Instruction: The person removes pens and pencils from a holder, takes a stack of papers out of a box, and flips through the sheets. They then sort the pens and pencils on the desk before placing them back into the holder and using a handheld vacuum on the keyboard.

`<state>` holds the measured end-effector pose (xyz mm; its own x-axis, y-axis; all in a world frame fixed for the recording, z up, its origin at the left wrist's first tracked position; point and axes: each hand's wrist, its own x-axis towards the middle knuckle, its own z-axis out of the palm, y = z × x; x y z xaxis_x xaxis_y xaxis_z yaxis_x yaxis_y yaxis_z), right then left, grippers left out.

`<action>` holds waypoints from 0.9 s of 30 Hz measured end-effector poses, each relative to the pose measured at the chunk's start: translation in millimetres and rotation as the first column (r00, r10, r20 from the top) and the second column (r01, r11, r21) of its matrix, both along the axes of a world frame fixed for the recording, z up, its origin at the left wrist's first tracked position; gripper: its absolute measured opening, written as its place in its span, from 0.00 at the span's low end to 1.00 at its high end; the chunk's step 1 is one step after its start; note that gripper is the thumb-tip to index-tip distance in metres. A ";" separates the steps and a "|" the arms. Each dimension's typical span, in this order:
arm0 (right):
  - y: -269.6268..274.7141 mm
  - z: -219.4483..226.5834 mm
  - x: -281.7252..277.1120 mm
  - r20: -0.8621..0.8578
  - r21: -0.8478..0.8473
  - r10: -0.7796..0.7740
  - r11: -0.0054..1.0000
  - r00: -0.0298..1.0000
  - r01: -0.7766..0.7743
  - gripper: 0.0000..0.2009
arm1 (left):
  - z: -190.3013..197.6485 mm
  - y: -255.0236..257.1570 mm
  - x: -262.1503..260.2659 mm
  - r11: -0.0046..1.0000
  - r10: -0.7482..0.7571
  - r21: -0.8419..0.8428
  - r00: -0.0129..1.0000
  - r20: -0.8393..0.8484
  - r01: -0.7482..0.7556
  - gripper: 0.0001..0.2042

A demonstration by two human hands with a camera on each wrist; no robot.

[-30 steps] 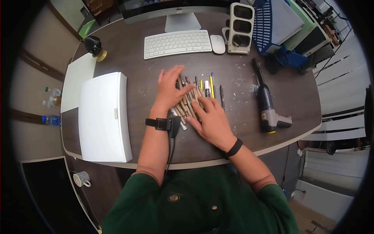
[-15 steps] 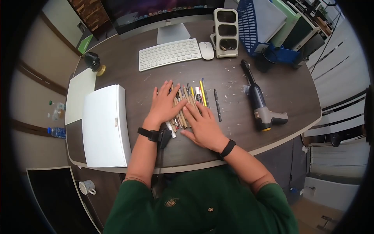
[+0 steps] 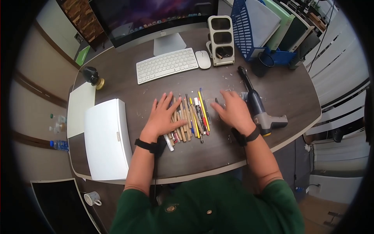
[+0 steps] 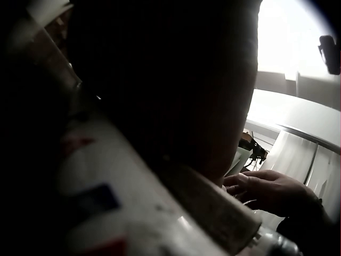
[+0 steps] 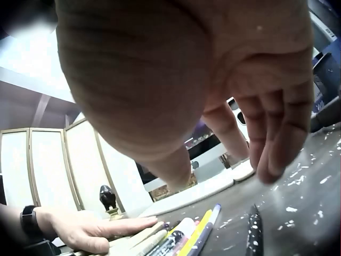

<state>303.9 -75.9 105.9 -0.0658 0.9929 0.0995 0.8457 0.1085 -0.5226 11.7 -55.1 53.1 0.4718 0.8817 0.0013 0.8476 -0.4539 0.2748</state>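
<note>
A bundle of brown pencils (image 3: pixel 184 130), pens and markers lies side by side on the desk. My left hand (image 3: pixel 159 119) rests spread over the bundle's left side, its thumb across the pencils. A white marker (image 3: pixel 169 143) sticks out below that palm. Along the bundle's right side lie a yellow pencil (image 3: pixel 201 105) and a white-capped marker (image 3: pixel 196 102). My right hand (image 3: pixel 235 113) is above the desk to the right, fingers loosely extended with nothing between them. Under it lies a lone black pen (image 5: pixel 254 229), mostly hidden by the hand in the head view.
A handheld vacuum (image 3: pixel 256 102) lies just right of my right hand, with pale shavings around it. Behind stand a white keyboard (image 3: pixel 167 65), a mouse (image 3: pixel 203 59), a monitor (image 3: pixel 128 29), a rack (image 3: pixel 221 38) and a blue basket (image 3: pixel 242 29). A white box (image 3: pixel 105 140) sits at left.
My right hand has left the bundle and moved right, over the lone black pen. The left hand stays on the pencils. The head view has tilted up, showing more of the monitor.
</note>
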 end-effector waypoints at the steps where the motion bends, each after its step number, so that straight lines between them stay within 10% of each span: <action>1: -1.2 -14.0 6.7 0.067 0.004 0.027 1.000 0.997 -0.028 0.28 | -0.2 0.3 0.5 1.000 0.009 -0.006 1.000 -0.002 -0.009 0.46; 11: -4.5 -35.7 0.3 -0.274 -0.137 0.204 0.959 0.940 -0.248 0.25 | 6.5 1.3 -0.3 0.998 0.016 -0.062 0.998 0.064 -0.012 0.51; 21: 113.3 -17.3 19.8 -0.141 0.411 -0.115 0.897 0.983 0.164 0.24 | 5.6 2.7 -16.6 0.979 0.198 -0.008 0.952 0.234 -0.202 0.47; 27: 172.6 -43.9 29.4 -0.088 0.323 -0.175 0.926 0.981 0.194 0.19 | -3.0 -13.9 -30.4 0.961 0.274 -0.051 0.929 0.250 -0.270 0.49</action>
